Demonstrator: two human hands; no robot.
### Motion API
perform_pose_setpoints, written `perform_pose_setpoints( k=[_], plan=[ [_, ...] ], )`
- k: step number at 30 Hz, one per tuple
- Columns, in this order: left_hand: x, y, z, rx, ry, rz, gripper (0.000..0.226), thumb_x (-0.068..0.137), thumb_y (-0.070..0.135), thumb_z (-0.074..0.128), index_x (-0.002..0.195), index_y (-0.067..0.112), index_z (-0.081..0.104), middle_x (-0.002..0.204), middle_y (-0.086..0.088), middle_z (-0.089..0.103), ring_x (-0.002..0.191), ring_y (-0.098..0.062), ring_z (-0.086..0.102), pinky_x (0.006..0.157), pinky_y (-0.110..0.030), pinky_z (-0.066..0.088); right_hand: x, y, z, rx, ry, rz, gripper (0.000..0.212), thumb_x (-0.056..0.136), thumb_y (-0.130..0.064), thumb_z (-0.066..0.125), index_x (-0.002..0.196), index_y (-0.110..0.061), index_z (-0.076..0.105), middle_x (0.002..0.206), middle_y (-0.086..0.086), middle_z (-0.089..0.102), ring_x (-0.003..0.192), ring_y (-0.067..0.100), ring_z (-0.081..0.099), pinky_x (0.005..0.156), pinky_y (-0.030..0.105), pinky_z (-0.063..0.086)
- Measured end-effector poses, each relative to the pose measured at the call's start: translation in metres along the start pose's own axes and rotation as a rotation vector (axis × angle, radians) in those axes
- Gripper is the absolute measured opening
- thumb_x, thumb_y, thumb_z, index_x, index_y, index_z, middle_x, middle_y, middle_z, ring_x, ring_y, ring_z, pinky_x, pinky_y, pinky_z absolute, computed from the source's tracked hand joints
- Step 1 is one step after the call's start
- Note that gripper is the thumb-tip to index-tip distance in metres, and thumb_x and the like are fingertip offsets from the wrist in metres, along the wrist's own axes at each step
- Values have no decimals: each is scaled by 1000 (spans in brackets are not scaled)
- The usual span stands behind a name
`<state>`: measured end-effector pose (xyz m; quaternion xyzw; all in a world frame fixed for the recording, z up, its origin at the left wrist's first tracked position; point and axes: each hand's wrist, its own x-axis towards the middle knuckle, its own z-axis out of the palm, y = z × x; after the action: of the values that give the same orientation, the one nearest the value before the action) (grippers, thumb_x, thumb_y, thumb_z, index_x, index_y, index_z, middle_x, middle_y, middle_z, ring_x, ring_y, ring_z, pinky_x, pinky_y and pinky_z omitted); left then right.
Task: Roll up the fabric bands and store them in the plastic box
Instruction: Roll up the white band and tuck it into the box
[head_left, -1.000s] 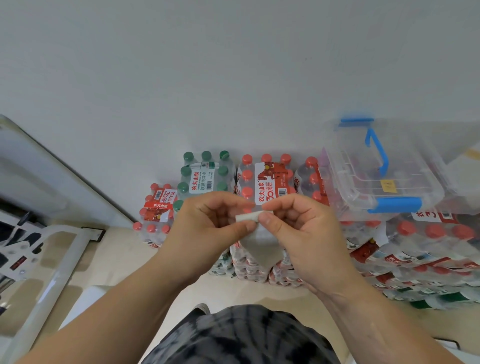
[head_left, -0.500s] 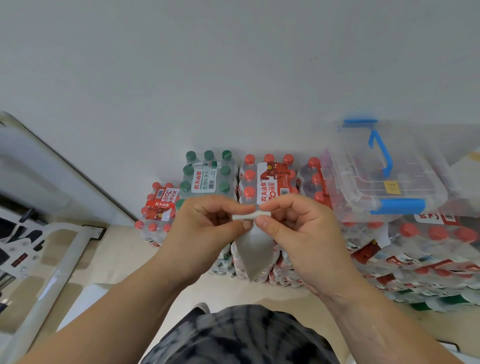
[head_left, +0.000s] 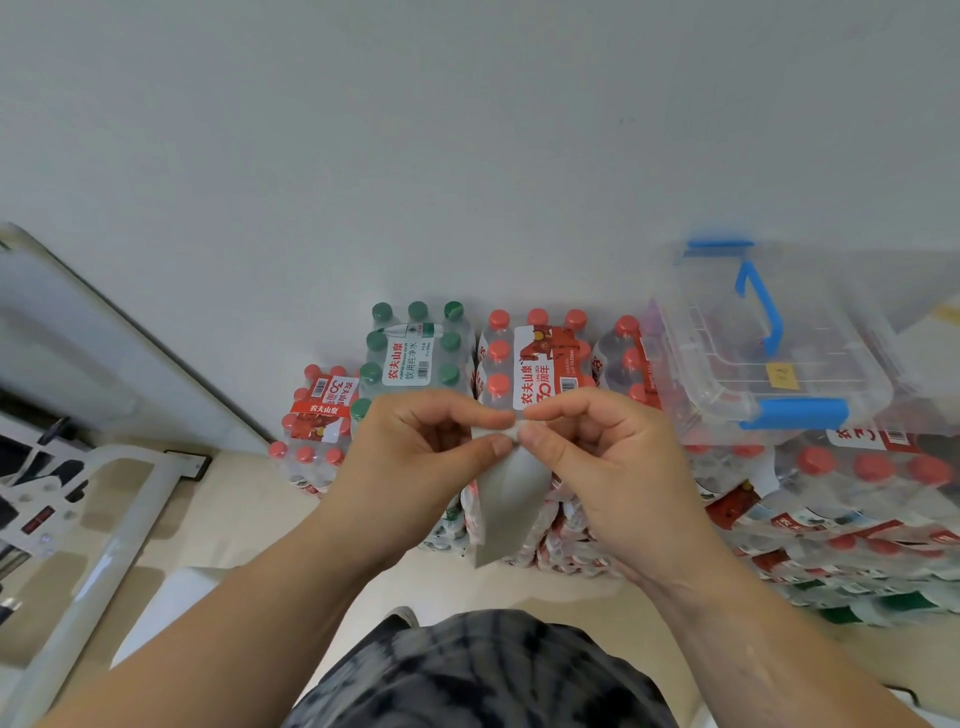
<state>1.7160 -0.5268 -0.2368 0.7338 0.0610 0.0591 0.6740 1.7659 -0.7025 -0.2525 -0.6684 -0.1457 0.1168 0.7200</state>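
Pinching the top end of a grey fabric band (head_left: 506, 499) between thumb and fingers (head_left: 496, 446) of the left hand (head_left: 415, 457) and of the right hand (head_left: 608, 462), both clenched on that one short edge, held in the air at chest height. Hanging loose below the fingertips, most of the strip, flat and unrolled, with only a small fold or first turn at the top; too small to tell which. Judged as the very start of rolling this band: nearly its whole length left to wind. Sitting up to the right, well apart from the hands, the clear plastic box (head_left: 769, 353) with blue handle and clips, on top of stacked bottled water packs (head_left: 535, 364), lid apparently closed. Showing nothing stored inside that can be made out, so opening and stowing likely both ahead. No other bands in view.
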Motion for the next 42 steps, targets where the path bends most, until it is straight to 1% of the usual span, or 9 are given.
perform_pose_setpoints(
  k=[3, 8, 12, 17, 22, 27, 33, 40, 42],
  plan=[
    [0, 2, 0, -48, -26, -31, 22, 76, 21, 78, 98, 27, 82, 92, -9, 78, 88, -29, 74, 74, -30, 62, 1, 0, -2, 24, 7, -19, 13, 78, -29, 79, 90, -35, 79, 83, -3, 76, 75, 8, 70, 67, 19, 56],
    [3, 2, 3, -22, 31, -12, 20, 74, 21, 79, 92, 26, 83, 91, -23, 74, 90, -49, 65, 79, -55, 60, -1, -1, -3, 15, 9, 3, 25, 78, -42, 78, 102, -38, 75, 84, 2, 78, 77, 21, 75, 63, 29, 61],
    [4, 3, 5, -30, 18, -18, 21, 72, 21, 80, 93, 22, 82, 92, -10, 78, 89, -33, 74, 78, -40, 63, 1, 1, -2, 14, 41, 22, 24, 76, -45, 76, 99, -38, 77, 84, -1, 79, 78, 14, 75, 66, 26, 60],
    [5, 3, 6, -52, 49, -43, 18, 78, 26, 78, 95, 21, 82, 90, -18, 77, 87, -40, 72, 73, -43, 64, 2, 2, -1, 53, 53, 3, 21, 77, -39, 79, 99, -39, 79, 88, -1, 79, 82, 13, 75, 72, 20, 57],
    [6, 3, 9, -38, 57, -24, 17, 75, 26, 80, 92, 22, 82, 85, -17, 76, 83, -42, 70, 77, -46, 63, 1, 1, -2, 46, 94, 17, 21, 81, -49, 81, 100, -41, 78, 81, 4, 77, 72, 20, 72, 57, 26, 58],
    [7, 4, 11, -69, 54, -42, 22, 74, 30, 80, 95, 25, 81, 77, -15, 72, 70, -24, 68, 65, -29, 58, 3, 2, -4, 66, 89, 19, 19, 81, -40, 75, 100, -39, 79, 96, -3, 80, 91, 17, 76, 77, 29, 61],
    [8, 3, 10, -41, 63, -10, 18, 74, 27, 78, 91, 24, 82, 70, -1, 71, 66, -8, 65, 62, -17, 53, 2, 0, -3, 86, 64, 37, 24, 82, -45, 81, 104, -35, 76, 91, 5, 80, 86, 23, 77, 75, 35, 64],
    [9, 3, 8, -47, 42, -14, 23, 75, 31, 79, 98, 27, 80, 91, -28, 70, 82, -42, 68, 70, -35, 61, 5, -2, -5, 117, 46, 43, 23, 79, -34, 76, 102, -34, 77, 92, 3, 79, 88, 19, 76, 74, 29, 61],
    [10, 3, 8, -31, 41, -9, 22, 75, 30, 79, 97, 26, 81, 85, -22, 71, 75, -31, 68, 69, -32, 59, 5, -3, -5, 129, 44, 40, 23, 79, -35, 77, 102, -33, 78, 89, 4, 79, 83, 19, 76, 70, 28, 61]
  ],
)
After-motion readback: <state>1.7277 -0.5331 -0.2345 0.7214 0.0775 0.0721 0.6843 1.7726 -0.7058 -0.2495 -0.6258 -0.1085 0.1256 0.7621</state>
